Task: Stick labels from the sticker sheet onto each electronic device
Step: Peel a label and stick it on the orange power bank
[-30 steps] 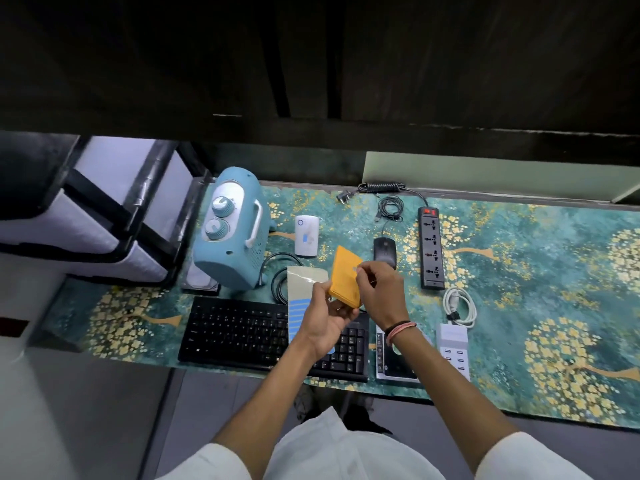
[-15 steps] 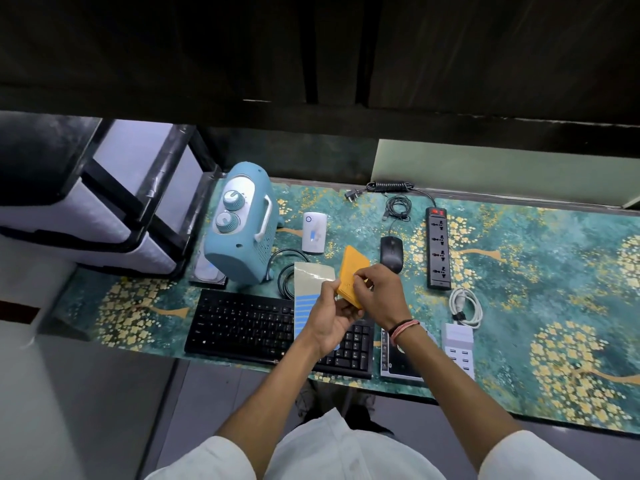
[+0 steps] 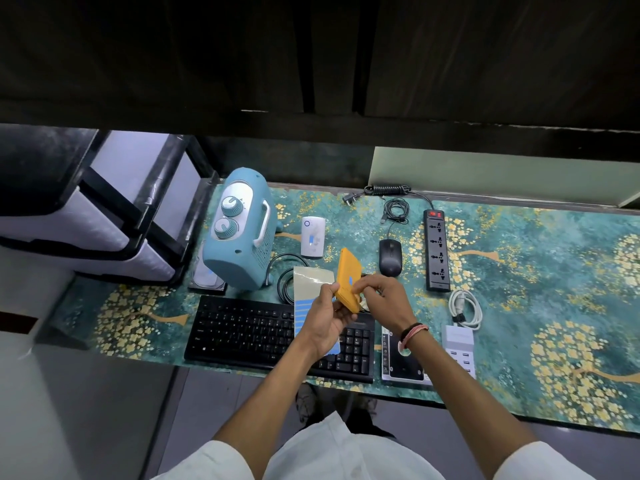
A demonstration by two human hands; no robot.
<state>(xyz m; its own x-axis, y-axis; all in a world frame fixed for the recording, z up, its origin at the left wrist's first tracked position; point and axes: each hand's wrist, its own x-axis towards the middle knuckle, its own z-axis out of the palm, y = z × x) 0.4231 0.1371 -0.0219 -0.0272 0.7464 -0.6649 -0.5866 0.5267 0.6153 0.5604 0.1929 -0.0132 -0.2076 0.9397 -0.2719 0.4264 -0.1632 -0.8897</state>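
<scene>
Above the table's [image 3: 519, 306] near edge, left hand [image 3: 327, 318] grips an orange device [image 3: 348, 282] tilted up; right hand [image 3: 382, 296] pinches a blue label [image 3: 351, 281] flat against it.

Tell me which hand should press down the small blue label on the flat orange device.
Right. The left hand is gripping the flat orange device, while the right hand has its fingertips beside the small blue label.

Person wears a white short-sleeved garment; both sleeves end above the elbow, forearms bare. Right hand [image 3: 388, 299]: wrist carries a dark band and a pink-and-white thread band, side by side. Left hand [image 3: 325, 320]: wrist bare, no rings discernible
</scene>
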